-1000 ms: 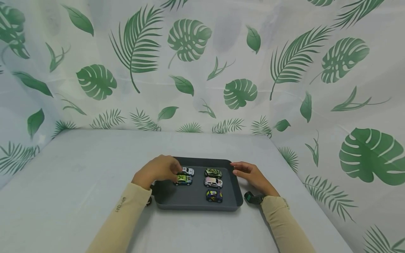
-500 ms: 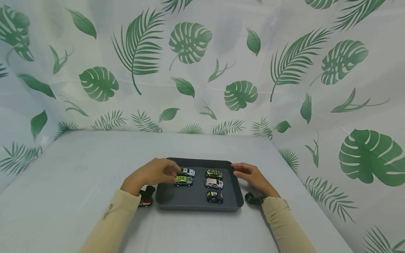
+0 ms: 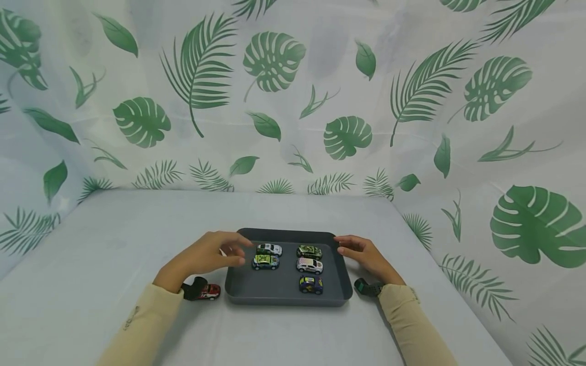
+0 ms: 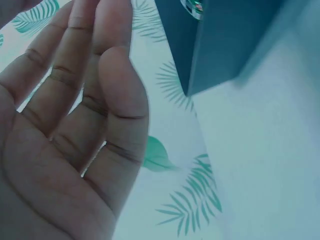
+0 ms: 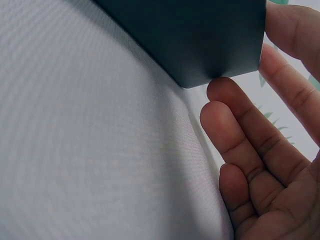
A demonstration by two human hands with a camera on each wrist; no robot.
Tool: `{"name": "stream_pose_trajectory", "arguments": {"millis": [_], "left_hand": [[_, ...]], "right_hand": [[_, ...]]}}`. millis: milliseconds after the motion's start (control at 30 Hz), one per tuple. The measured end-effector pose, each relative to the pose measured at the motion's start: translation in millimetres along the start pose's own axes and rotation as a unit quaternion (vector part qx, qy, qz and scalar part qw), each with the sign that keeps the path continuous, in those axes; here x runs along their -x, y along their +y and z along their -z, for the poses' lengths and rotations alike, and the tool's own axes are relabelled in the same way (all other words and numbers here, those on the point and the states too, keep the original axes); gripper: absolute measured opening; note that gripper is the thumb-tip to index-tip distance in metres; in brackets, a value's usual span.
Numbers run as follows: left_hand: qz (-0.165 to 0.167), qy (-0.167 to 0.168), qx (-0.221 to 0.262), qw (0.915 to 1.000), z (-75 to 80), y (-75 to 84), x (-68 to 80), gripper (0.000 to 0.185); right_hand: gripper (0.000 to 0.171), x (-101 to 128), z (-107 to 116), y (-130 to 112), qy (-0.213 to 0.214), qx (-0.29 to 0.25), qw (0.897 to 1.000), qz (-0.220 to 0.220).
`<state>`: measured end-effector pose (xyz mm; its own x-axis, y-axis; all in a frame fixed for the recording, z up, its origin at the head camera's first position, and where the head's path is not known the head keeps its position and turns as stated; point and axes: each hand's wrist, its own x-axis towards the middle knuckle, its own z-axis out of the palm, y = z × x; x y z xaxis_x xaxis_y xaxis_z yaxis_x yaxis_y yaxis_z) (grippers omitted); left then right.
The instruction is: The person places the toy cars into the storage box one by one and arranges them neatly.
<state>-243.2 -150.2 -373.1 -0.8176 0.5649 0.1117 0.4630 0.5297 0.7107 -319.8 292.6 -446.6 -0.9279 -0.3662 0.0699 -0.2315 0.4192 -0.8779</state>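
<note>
A dark grey tray point(image 3: 284, 300) lies on the table and holds several toy cars in two columns. A white-and-blue car point(image 3: 269, 249) and a green-yellow car point(image 3: 265, 262) make up the left column. On the right stand a camouflage car point(image 3: 309, 251), a white car point(image 3: 309, 265) and a blue car point(image 3: 311, 284). My left hand point(image 3: 220, 252) hovers open over the tray's left edge, holding nothing, its fingers point(image 4: 75, 115) straight. My right hand point(image 3: 359, 250) rests with relaxed fingers point(image 5: 240, 135) against the tray's far right corner point(image 5: 200, 40).
A red toy car point(image 3: 209, 292) sits on the table just left of the tray, beside my left wrist. A leaf-printed curtain point(image 3: 293, 101) closes off the back and right. Pale tabletop point(image 3: 114, 239) stretches out to the left and behind.
My left hand has let go of the green-yellow car and drawn back to the left, fingers opening. The red car beside the tray has come into view. My right hand has stayed put.
</note>
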Motion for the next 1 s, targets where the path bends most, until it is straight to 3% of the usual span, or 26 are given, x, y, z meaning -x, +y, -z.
{"name": "stream_pose_trajectory", "arguments": {"millis": [600,1000], "left_hand": [[0.010,0.019,0.000,0.9998,9.4,-14.9,26.7,0.041],[0.031,-0.027,0.026,0.9988,14.1,-31.8,43.3,0.037]], "right_hand": [[0.046,-0.4,0.5,2.8,0.000,0.005,1.000,0.007],[0.046,0.6,-0.7,-0.1,0.003,0.008,1.000,0.006]]}}
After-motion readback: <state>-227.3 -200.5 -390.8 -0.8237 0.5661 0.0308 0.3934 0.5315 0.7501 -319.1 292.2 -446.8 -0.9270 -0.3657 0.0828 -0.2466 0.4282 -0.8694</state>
